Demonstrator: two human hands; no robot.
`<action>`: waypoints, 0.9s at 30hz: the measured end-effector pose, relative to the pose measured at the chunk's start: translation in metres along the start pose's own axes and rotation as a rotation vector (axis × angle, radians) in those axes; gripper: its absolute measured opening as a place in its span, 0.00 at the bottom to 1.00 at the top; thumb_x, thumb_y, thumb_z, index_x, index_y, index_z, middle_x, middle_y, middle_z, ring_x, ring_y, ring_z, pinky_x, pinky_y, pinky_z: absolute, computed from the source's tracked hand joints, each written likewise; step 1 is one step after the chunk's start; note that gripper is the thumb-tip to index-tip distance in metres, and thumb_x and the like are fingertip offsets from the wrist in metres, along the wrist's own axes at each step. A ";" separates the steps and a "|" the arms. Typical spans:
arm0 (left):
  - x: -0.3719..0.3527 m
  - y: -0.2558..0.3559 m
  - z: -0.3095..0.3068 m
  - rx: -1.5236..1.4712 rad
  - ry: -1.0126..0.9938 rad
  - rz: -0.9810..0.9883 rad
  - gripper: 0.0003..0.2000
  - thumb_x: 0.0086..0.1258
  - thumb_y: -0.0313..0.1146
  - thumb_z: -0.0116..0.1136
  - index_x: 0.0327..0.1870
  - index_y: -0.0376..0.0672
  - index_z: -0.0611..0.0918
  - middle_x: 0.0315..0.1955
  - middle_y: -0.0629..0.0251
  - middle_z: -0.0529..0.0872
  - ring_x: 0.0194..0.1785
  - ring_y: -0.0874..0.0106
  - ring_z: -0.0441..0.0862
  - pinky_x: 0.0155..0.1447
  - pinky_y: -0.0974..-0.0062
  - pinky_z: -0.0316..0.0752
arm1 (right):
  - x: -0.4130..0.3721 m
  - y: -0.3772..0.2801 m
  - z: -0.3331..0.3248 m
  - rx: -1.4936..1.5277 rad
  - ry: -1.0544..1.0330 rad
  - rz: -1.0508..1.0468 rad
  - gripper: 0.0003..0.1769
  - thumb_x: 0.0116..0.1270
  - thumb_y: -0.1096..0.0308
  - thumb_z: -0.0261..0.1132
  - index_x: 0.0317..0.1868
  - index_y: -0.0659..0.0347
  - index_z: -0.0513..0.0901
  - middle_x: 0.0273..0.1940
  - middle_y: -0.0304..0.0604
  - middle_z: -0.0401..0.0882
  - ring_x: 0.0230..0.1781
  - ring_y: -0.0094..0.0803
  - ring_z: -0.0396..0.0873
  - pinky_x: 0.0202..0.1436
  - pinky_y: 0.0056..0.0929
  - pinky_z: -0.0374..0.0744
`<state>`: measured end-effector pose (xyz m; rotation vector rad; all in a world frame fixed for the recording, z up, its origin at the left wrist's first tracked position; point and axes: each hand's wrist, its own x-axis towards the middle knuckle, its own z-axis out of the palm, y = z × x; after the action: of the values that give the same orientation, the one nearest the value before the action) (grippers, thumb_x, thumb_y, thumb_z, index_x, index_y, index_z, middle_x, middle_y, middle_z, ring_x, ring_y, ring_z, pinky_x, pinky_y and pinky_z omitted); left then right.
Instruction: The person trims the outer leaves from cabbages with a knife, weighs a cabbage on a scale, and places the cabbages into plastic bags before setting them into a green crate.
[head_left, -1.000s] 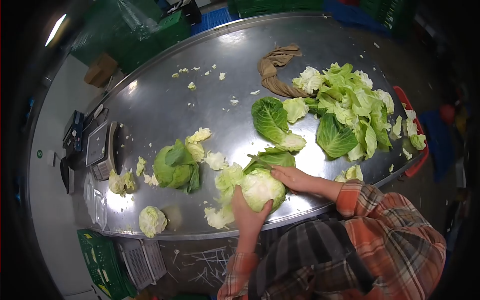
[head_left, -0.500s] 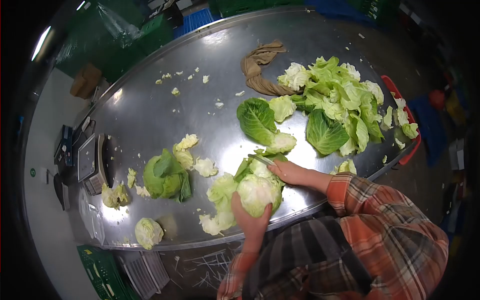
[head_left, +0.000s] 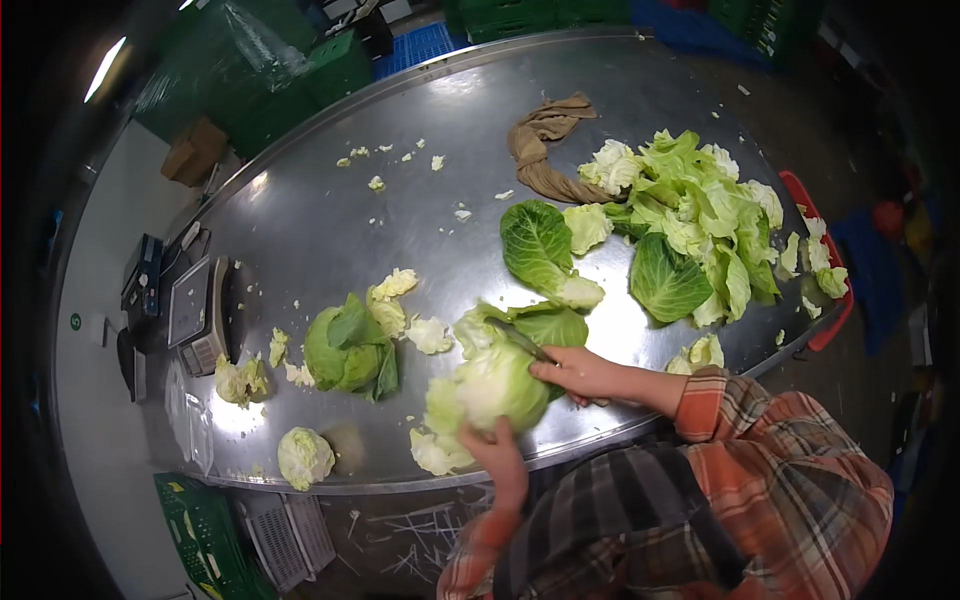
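A pale, partly peeled cabbage [head_left: 497, 383] sits near the front edge of the steel table, slightly blurred. My left hand [head_left: 497, 458] grips its near side, thumb and fingers curved against it. In my right hand [head_left: 580, 374] is a knife [head_left: 524, 342], fist closed on the handle and blade over the cabbage's far right side. A green outer leaf [head_left: 552, 326] spreads just beyond the blade. Loose pale leaves [head_left: 436, 452] lie left of my left hand. Further left are a whole green cabbage [head_left: 345, 347] and a small trimmed cabbage [head_left: 305, 458].
A heap of stripped leaves [head_left: 705, 210] covers the table's right side, beside a twisted brown cloth [head_left: 537, 150]. A scale [head_left: 198, 315] stands at the left end. Behind the heap, a red container rim [head_left: 835, 320] shows. Green crates [head_left: 205, 530] are below the table.
The cabbage has turned in my hands, and a green leaf now spreads out on its far side. My left hand has shifted lower along it. The whole view has shifted slightly.
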<state>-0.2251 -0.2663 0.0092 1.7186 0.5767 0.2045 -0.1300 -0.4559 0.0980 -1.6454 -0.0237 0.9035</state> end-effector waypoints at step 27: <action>0.002 0.079 0.033 0.541 -0.554 0.564 0.47 0.42 0.44 0.78 0.61 0.28 0.66 0.54 0.45 0.69 0.58 0.51 0.69 0.62 0.60 0.66 | 0.033 0.074 -0.067 -0.259 0.376 0.042 0.25 0.69 0.51 0.53 0.53 0.66 0.71 0.26 0.54 0.81 0.19 0.43 0.79 0.33 0.39 0.79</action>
<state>-0.1883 -0.3034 0.0765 2.3156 -0.3057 -0.0474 -0.1028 -0.5180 0.0177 -2.0436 0.1584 0.6283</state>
